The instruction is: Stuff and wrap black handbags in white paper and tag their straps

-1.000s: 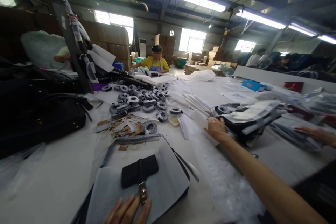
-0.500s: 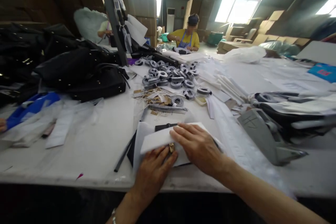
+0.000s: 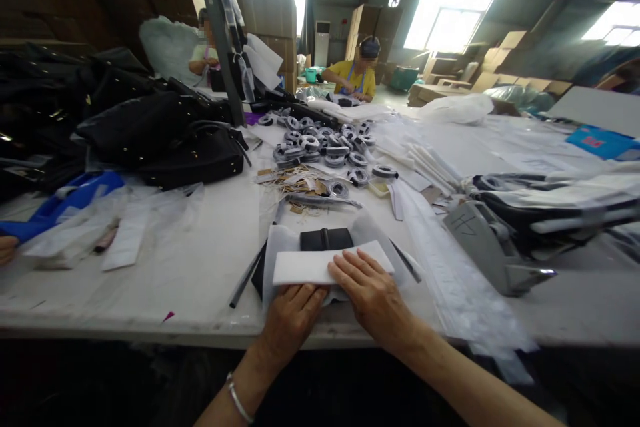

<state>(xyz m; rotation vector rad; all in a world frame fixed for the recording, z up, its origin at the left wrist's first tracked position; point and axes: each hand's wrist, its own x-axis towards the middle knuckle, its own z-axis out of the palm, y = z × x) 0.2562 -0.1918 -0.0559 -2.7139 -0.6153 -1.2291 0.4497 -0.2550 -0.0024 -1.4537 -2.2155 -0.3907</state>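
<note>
A white foam strip [image 3: 305,269] lies crosswise over a black bag [image 3: 257,278] near the table's front edge. White tissue sheeting [image 3: 280,240] is spread around it, and a black band with a loop [image 3: 320,239] shows just behind the foam. My right hand [image 3: 373,290] rests on the strip's right half, fingers stretched out and nearly flat. Against the strip's front edge lies my left hand [image 3: 295,313], fingers extended, their tips partly covered by the foam. Black straps [image 3: 247,277] stick out at both sides of the bag.
Several wrapped strap coils [image 3: 320,143] are heaped behind, with paper scraps [image 3: 295,181] before them. Black bags [image 3: 190,140] pile up at left. A grey tape dispenser [image 3: 487,247] and wrapped goods [image 3: 560,207] stand at right. Across the table sits a co-worker [image 3: 355,77].
The foam strip now lies straighter and covers the brass clasp that showed by my left fingers. More of the black band is exposed. My left fingertips have slipped under the foam's front edge.
</note>
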